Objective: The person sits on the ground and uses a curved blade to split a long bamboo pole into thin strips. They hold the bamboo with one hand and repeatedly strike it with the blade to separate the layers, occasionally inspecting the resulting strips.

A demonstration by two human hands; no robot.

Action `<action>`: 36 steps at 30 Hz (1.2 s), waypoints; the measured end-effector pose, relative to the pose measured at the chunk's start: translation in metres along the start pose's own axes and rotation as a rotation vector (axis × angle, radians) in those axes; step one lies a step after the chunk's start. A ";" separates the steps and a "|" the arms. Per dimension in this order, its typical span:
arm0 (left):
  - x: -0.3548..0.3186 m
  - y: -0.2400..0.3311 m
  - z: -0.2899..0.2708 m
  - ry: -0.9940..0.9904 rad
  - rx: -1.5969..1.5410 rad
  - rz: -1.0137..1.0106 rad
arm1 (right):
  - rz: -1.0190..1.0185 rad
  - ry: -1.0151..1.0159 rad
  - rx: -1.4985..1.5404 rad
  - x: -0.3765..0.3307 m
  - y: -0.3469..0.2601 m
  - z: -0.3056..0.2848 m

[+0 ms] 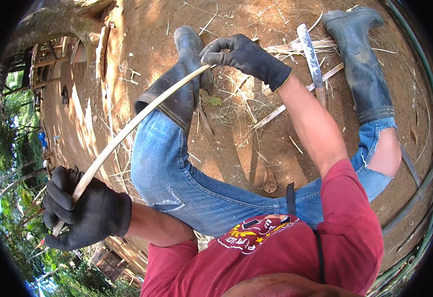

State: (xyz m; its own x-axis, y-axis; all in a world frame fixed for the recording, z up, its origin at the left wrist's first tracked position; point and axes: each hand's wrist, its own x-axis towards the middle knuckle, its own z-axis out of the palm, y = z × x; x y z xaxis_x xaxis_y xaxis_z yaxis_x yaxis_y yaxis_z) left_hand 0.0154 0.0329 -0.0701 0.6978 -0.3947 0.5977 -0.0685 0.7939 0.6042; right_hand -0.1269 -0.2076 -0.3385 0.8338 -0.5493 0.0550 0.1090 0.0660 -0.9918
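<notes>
A long, pale, thin wooden strip [139, 118] is held slantwise between the black-gloved left hand [85, 210], at the lower left, and the black-gloved right hand [243, 57], farther forward; the black rubber left boot [174, 79] is crossed over by it in view. On brown earth ground [236, 153], between that boot and the black rubber right boot [367, 74], a straight metal-bladed machete [310, 54] is laid (its handle pointed back toward the person), with thin, pale plant shavings [285, 49] strewn beside it. Long green poles [419, 44] are ranged along the right edge.
</notes>
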 end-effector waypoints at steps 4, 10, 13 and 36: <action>-0.002 0.001 0.000 -0.043 0.000 -0.005 | 0.159 0.314 -0.068 0.006 -0.012 0.006; -0.002 -0.005 0.006 -0.074 -0.019 -0.008 | -0.194 0.829 0.353 -0.016 0.029 -0.064; -0.005 -0.005 0.008 -0.051 -0.027 -0.004 | -0.048 0.388 -0.179 -0.024 -0.007 -0.027; 0.016 0.034 -0.021 -0.036 0.047 -0.030 | -0.271 0.493 -0.674 -0.045 0.092 0.039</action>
State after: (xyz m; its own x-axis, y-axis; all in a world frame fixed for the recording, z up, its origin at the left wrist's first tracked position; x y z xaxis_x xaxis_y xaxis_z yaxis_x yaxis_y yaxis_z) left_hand 0.0391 0.0635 -0.0512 0.6742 -0.4349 0.5969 -0.0816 0.7594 0.6455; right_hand -0.1335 -0.1441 -0.4275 0.4795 -0.7827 0.3968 -0.2035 -0.5390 -0.8173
